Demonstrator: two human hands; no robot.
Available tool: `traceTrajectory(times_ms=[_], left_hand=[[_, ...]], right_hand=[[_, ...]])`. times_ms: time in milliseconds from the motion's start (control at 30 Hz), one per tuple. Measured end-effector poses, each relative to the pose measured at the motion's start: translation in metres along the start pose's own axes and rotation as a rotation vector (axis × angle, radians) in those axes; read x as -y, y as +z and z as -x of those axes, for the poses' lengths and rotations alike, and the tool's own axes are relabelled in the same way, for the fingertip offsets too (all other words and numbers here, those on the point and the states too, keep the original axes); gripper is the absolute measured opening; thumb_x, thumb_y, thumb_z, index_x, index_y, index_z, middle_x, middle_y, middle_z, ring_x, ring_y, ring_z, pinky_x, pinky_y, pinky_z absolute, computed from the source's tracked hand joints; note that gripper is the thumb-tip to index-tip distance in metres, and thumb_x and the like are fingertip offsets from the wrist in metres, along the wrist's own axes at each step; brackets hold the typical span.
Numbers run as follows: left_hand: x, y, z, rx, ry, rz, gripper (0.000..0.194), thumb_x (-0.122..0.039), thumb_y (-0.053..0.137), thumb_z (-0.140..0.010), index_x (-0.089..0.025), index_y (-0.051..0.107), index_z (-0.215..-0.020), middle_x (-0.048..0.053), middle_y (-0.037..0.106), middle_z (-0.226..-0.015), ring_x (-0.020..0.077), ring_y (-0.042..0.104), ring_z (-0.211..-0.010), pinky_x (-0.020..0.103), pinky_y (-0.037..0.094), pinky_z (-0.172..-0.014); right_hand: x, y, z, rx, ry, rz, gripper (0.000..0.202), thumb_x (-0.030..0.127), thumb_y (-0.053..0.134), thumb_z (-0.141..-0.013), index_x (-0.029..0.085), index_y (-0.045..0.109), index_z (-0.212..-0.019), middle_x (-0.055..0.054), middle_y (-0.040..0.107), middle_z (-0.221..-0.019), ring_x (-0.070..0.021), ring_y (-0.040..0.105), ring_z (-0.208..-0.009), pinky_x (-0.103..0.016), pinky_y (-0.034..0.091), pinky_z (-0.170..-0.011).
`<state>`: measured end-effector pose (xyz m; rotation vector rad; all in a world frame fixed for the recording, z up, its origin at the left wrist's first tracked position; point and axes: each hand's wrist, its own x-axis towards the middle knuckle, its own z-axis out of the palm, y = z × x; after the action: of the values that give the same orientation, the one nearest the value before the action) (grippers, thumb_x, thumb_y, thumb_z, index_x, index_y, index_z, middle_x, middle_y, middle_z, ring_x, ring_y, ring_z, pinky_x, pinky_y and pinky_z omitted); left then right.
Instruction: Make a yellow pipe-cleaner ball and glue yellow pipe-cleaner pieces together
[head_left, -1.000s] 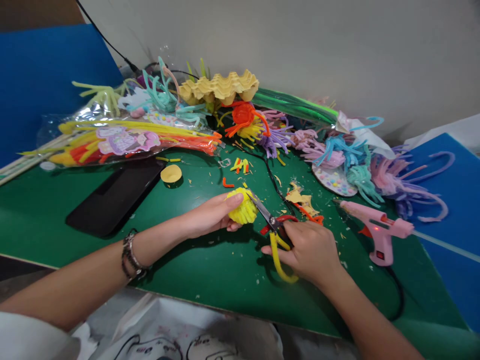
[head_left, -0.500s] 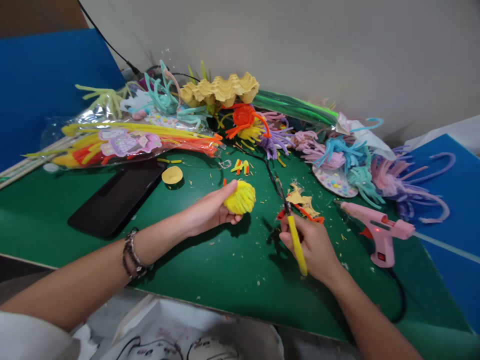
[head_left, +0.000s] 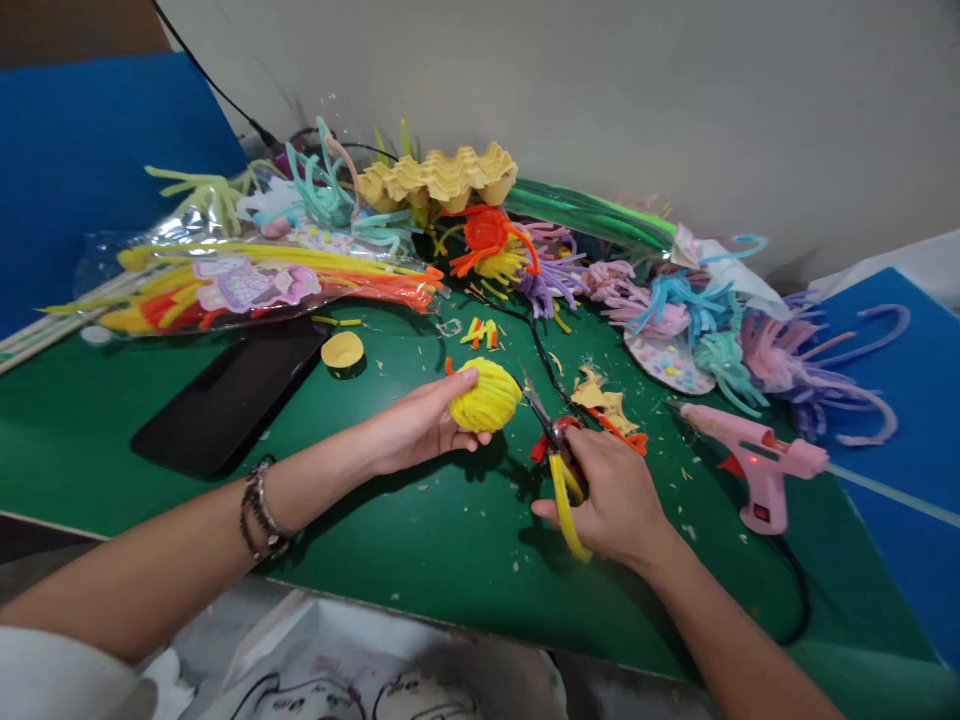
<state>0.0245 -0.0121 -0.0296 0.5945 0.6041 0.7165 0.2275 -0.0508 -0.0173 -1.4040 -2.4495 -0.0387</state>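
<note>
My left hand (head_left: 424,418) grips a rounded yellow bundle of fuzzy pipe cleaners (head_left: 486,396) between thumb and fingers, above the green table. My right hand (head_left: 611,490) holds yellow-handled scissors (head_left: 562,490) with the blades angled toward the bundle. The blade tips are close to the bundle's right side; whether they touch it I cannot tell. Short yellow and orange pipe cleaner pieces (head_left: 480,332) lie just beyond the bundle. Torn bits of egg carton (head_left: 604,398) and an orange strip lie past my right hand.
A pink glue gun (head_left: 757,455) with a lit red light stands at right, its cord running down. A black phone-like slab (head_left: 229,405) and a carton cup (head_left: 343,350) are at left. Bagged pipe cleaners (head_left: 285,285), an egg carton (head_left: 442,178) and colourful pipe cleaner bundles (head_left: 795,345) line the back.
The scissors have turned from pointing away to pointing at the yellow bundle, and my right hand has shifted slightly left. The bundle has turned a little and moved slightly right.
</note>
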Motion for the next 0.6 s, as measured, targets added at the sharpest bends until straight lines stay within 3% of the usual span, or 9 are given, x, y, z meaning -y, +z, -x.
traceTrajectory(times_ms=[267,433,600], left_hand=[[0.0003,-0.0004,0.0017,0.105,0.042,-0.009,0.049,-0.054,0.067,-0.057,-0.012,0.06,-0.083,0.003,0.067,-0.069,0.0108,0.059,-0.054,0.019,0.044,-0.052],[-0.0019,0.0014,0.0019,0.016,0.059,0.024,0.048,-0.056,0.042,-0.078,-0.014,0.062,-0.09,0.006,0.068,-0.074,0.0121,0.06,-0.071,0.017,0.039,-0.055],[-0.0048,0.0038,0.001,-0.09,-0.029,0.099,0.047,-0.048,0.031,-0.086,-0.013,0.06,-0.097,0.007,0.067,-0.083,0.0095,0.057,-0.066,0.018,0.042,-0.062]], right_hand=[[-0.0045,-0.0002,-0.0002,-0.04,0.021,-0.129,0.052,0.066,0.028,-0.075,0.018,0.046,-0.066,0.001,0.045,-0.048,-0.0118,0.041,-0.041,-0.022,0.031,-0.042],[-0.0048,0.0002,-0.0007,0.024,0.1,-0.203,0.049,0.064,0.034,-0.074,0.017,0.047,-0.07,-0.001,0.05,-0.052,-0.0122,0.043,-0.044,-0.022,0.031,-0.042],[-0.0028,-0.0029,-0.0005,0.117,0.269,-0.385,0.042,0.058,0.038,-0.074,0.017,0.047,-0.073,0.004,0.04,-0.048,-0.0099,0.036,-0.04,-0.021,0.028,-0.04]])
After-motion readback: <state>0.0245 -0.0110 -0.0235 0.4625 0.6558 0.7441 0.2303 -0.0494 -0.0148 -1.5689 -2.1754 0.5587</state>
